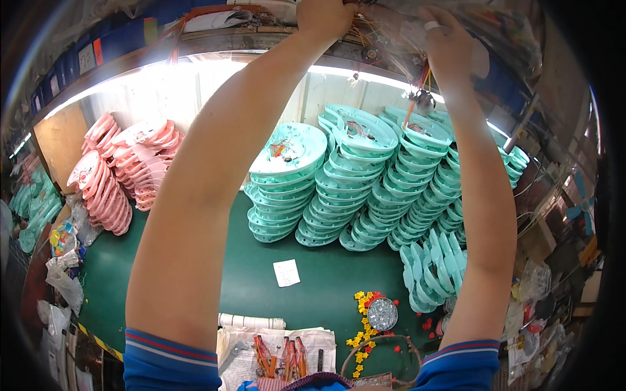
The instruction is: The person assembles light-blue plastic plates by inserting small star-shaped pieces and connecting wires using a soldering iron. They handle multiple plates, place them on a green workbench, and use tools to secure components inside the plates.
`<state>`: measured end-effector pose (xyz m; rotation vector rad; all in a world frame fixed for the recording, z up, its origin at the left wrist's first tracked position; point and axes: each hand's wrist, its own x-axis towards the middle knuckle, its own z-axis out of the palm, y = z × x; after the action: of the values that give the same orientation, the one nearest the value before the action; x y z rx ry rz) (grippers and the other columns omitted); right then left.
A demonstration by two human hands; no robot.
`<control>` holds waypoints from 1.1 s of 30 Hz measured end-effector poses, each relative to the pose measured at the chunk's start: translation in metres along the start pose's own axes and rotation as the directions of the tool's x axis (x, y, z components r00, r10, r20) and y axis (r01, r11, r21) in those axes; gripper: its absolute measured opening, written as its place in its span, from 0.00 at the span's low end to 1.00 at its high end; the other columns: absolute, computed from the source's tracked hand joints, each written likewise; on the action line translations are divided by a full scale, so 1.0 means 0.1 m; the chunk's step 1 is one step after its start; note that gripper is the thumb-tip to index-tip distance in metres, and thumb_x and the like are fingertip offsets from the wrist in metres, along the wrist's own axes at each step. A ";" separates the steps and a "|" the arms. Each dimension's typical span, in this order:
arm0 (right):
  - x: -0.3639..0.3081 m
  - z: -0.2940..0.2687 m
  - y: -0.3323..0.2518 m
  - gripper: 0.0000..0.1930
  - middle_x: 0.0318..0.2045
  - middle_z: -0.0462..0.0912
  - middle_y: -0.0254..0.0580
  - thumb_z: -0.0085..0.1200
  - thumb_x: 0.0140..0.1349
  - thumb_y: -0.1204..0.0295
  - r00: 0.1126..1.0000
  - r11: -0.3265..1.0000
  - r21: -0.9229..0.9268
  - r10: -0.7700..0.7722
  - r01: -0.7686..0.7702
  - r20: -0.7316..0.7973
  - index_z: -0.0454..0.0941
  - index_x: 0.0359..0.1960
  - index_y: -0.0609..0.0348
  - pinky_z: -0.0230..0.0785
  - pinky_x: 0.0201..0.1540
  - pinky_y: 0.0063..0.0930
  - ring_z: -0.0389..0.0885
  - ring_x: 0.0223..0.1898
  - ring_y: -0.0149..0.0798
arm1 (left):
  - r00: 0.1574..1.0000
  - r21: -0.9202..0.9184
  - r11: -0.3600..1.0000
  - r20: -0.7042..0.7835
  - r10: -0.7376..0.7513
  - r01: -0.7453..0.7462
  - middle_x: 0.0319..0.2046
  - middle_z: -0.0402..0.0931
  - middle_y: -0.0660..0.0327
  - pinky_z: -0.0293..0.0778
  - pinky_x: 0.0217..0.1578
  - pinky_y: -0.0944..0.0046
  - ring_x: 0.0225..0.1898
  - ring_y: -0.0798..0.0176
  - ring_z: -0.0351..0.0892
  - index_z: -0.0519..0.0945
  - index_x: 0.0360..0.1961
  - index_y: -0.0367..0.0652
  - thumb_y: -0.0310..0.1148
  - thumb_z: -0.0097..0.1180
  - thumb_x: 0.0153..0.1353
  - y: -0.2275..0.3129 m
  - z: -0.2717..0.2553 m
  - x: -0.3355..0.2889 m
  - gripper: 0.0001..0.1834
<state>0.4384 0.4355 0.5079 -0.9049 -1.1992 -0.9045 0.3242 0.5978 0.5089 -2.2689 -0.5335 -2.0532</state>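
Both my arms reach up to a high shelf at the top of the view. My left hand (325, 18) is curled at the shelf edge beside loose wires, partly cut off by the frame; what it grips cannot be made out. To the right, my right hand (448, 47), a white band round one finger, has its fingers bent at a clear plastic bag (399, 27) that lies between the hands. Red and yellow wires (426, 77) hang below it, with a dark round part (422, 99) near their lower end.
Tall stacks of turquoise plastic shells (280, 195) stand along the back of the green table (254, 287), pink shells (107, 202) at the left. Nearer lie a paper note (286, 273), wired parts (280, 357) on newspaper, yellow flower-shaped pieces (358, 339) and a tub of screws (382, 315).
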 end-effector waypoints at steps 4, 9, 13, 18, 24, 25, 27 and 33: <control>0.12 -0.21 0.34 0.19 0.21 0.82 0.37 0.57 0.63 0.61 0.989 0.958 0.265 0.132 -0.112 -0.062 0.79 0.51 0.58 0.68 0.25 0.22 0.79 0.22 0.30 | 1.000 -0.030 1.000 0.021 0.002 -0.001 0.37 0.82 0.48 0.74 0.45 0.49 0.43 0.45 0.80 0.83 0.39 0.41 0.38 0.59 0.58 0.01 -0.02 0.01 0.14; 0.38 -0.39 -0.11 0.12 0.21 0.78 0.31 0.53 0.66 0.63 0.971 0.892 0.447 0.041 0.070 -0.234 0.81 0.38 0.60 0.68 0.27 0.20 0.76 0.22 0.25 | 0.995 -0.066 0.993 0.035 0.098 -0.095 0.38 0.82 0.49 0.74 0.44 0.49 0.42 0.44 0.80 0.80 0.45 0.44 0.34 0.57 0.59 0.02 -0.10 -0.02 0.13; 0.44 -0.43 0.62 0.17 0.21 0.82 0.39 0.53 0.66 0.62 0.996 0.975 -0.220 0.007 0.013 0.093 0.81 0.49 0.61 0.70 0.27 0.23 0.79 0.22 0.27 | 0.962 -0.043 0.961 0.025 0.274 -0.272 0.44 0.78 0.52 0.75 0.43 0.50 0.39 0.43 0.80 0.77 0.50 0.50 0.29 0.54 0.57 0.25 -0.19 -0.20 0.17; 0.11 -0.40 0.34 0.16 0.22 0.84 0.40 0.53 0.64 0.58 0.897 0.928 -0.283 0.325 -0.242 0.300 0.85 0.42 0.56 0.70 0.29 0.29 0.78 0.21 0.32 | 0.855 -0.020 0.873 0.190 0.482 -0.488 0.50 0.74 0.58 0.76 0.42 0.50 0.40 0.45 0.80 0.79 0.47 0.51 0.28 0.58 0.52 0.10 -0.27 -0.24 0.18; 0.07 -0.51 0.36 0.19 0.16 0.79 0.39 0.55 0.62 0.54 0.937 0.876 -0.447 -0.017 0.183 0.350 0.85 0.35 0.58 0.67 0.31 0.25 0.78 0.23 0.32 | 0.821 -0.023 0.836 0.175 0.544 -0.549 0.43 0.77 0.60 0.75 0.41 0.51 0.43 0.48 0.79 0.81 0.41 0.48 0.34 0.64 0.49 0.19 -0.13 -0.29 0.16; 0.06 -0.54 0.34 0.20 0.15 0.77 0.39 0.55 0.62 0.53 0.947 0.840 -0.500 -0.049 0.210 0.317 0.85 0.32 0.60 0.66 0.31 0.23 0.78 0.24 0.31 | 0.840 0.011 0.850 0.162 0.518 -0.526 0.42 0.78 0.60 0.75 0.41 0.52 0.42 0.48 0.79 0.81 0.41 0.48 0.35 0.65 0.49 0.20 -0.09 -0.29 0.16; 0.17 -0.64 0.42 0.21 0.16 0.74 0.36 0.55 0.62 0.53 0.790 0.909 -0.392 0.341 -0.140 0.510 0.82 0.27 0.61 0.63 0.30 0.21 0.75 0.25 0.29 | 0.900 -0.009 0.908 0.132 0.415 -0.418 0.39 0.79 0.59 0.74 0.40 0.52 0.42 0.48 0.80 0.82 0.40 0.47 0.37 0.65 0.50 0.23 -0.02 -0.28 0.15; -0.01 -0.86 0.50 0.20 0.20 0.68 0.29 0.56 0.62 0.55 0.656 0.894 0.037 0.299 -0.447 0.693 0.76 0.24 0.61 0.51 0.22 0.20 0.61 0.18 0.23 | 0.984 -0.123 0.992 0.166 0.060 -0.040 0.35 0.82 0.52 0.73 0.39 0.51 0.40 0.46 0.80 0.80 0.41 0.44 0.42 0.59 0.59 0.37 -0.05 -0.20 0.15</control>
<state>0.5156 0.3748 0.4907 -1.3095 -1.5983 -0.0717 0.3287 0.5571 0.4980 -2.5132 -0.3657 -1.9292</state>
